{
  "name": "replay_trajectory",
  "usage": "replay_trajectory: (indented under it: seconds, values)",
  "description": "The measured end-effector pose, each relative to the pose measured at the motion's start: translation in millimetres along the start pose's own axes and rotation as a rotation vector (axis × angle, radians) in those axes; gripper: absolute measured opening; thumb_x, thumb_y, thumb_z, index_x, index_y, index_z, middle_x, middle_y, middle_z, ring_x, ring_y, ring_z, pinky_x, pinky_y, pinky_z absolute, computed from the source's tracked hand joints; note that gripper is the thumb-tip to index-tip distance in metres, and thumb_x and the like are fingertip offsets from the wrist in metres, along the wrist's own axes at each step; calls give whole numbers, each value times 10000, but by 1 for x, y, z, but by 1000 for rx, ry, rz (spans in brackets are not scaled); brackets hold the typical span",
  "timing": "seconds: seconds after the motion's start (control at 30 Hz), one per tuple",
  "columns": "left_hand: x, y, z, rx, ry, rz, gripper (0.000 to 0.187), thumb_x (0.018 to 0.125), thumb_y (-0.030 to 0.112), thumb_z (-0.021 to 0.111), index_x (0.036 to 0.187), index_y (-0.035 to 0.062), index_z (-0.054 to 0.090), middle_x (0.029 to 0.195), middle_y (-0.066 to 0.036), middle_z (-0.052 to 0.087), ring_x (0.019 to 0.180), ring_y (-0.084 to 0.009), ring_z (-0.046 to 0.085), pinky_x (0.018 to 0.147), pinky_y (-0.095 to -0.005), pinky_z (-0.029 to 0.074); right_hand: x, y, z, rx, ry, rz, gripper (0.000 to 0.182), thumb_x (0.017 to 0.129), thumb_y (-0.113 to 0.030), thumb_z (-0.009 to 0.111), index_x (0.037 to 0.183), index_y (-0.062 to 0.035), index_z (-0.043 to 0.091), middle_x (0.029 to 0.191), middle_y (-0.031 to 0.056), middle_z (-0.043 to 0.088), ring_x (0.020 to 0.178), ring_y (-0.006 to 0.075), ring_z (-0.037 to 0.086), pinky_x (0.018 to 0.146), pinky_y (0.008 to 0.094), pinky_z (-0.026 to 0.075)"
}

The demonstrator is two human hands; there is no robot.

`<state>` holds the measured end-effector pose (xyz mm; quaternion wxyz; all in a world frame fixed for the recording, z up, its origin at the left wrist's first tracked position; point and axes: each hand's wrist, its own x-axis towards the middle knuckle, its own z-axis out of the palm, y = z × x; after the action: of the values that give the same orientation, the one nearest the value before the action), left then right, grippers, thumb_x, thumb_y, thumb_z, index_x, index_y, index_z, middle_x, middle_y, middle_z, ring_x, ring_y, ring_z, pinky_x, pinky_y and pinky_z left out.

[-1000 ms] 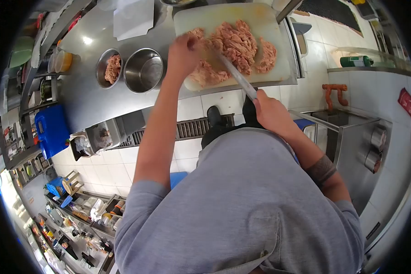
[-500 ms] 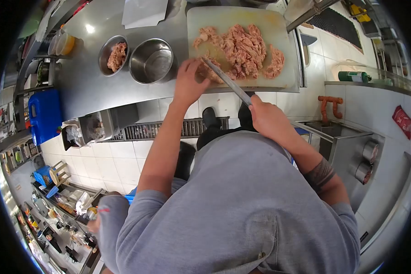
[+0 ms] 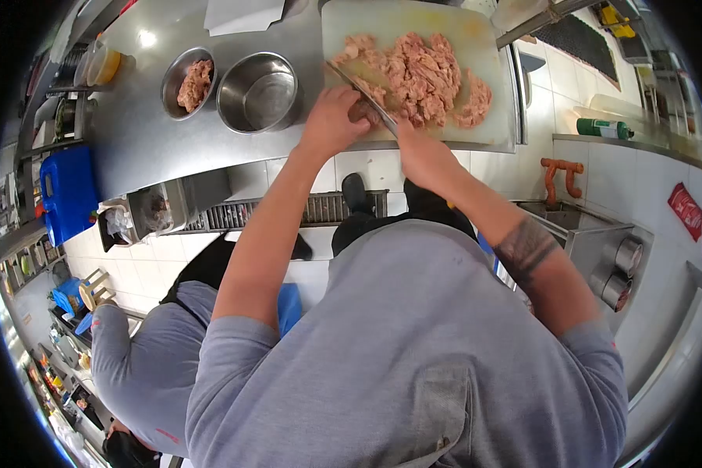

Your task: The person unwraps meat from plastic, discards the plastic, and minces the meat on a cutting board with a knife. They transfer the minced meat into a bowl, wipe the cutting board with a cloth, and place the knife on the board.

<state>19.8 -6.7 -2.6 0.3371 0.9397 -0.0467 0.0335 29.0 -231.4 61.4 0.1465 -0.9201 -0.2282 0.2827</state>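
My right hand [image 3: 427, 154] is closed on the handle of a knife [image 3: 369, 98], whose long blade slants up and left over the cutting board [image 3: 476, 39]. Just left of the blade, my left hand [image 3: 335, 123] has its fingers curled at the board's near left edge, on a piece of raw meat mostly hidden by hand and blade. A large pile of raw chopped meat [image 3: 423, 78] lies beyond the knife, with a smaller heap to its right. An empty steel bowl [image 3: 259, 93] stands left of the board. Beside it, another steel bowl [image 3: 168, 97] contains raw meat.
White sheets [image 3: 244, 14] lie at the table's back. Below the steel table [image 3: 140, 156] are a blue jerrycan [image 3: 69, 195] and an open bin with plastic bags [image 3: 154, 209]. Another person in grey [image 3: 152, 366] bends close behind my left side.
The knife and my right hand have moved left and closer to my left hand, which has shifted slightly right. The other person has come further into view at the lower left.
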Motion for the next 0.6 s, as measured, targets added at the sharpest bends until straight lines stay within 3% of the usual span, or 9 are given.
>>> replay_trajectory:
  seconds: [0.17, 0.33, 0.4, 0.53, 0.6]
  values:
    - [2, 0, -1, 16, 4, 17, 520, 768, 195, 817, 1232, -3, 694, 1338, -168, 651, 1285, -376, 561, 1122, -452, 474, 16, 4, -3, 27, 36, -56, 232, 997, -103, 521, 1182, 25, 467, 932, 319, 720, 940, 501, 719, 834, 614, 537]
    - [2, -6, 5, -9, 166, 68, 465, 751, 164, 807, 1172, -4, 704, 1238, -156, 683, 1237, -383, 572, 1072, -460, 499, -58, 43, 1, 40, -78, 91, 222, 1050, -164, 484, 1202, -2, 464, 946, 317, 716, 932, 521, 702, 833, 633, 520]
    - [1, -5, -1, -84, 111, -63, 435, 755, 165, 801, 1144, -5, 703, 1219, -151, 683, 1228, -371, 580, 1052, -452, 512, -59, 47, 4, 62, -126, 135, 228, 1064, -180, 474, 1216, -10, 463, 959, 316, 716, 936, 524, 698, 832, 638, 516]
    - [-6, 0, -5, -131, 100, 15, 504, 774, 227, 841, 1213, 28, 695, 1320, -146, 639, 1278, -374, 557, 1117, -454, 469, -21, 43, 6, 58, -8, 41, 246, 1060, -192, 511, 1222, -9, 486, 1027, 301, 719, 990, 507, 695, 842, 622, 523]
    - [-14, 19, -4, -73, 126, -54, 580, 752, 263, 865, 1255, 54, 665, 1352, -170, 590, 1310, -409, 511, 1139, -497, 439, 1, 35, 5, 71, 62, -26, 257, 1052, -215, 540, 1198, -4, 519, 1045, 300, 721, 1012, 500, 698, 855, 615, 528]
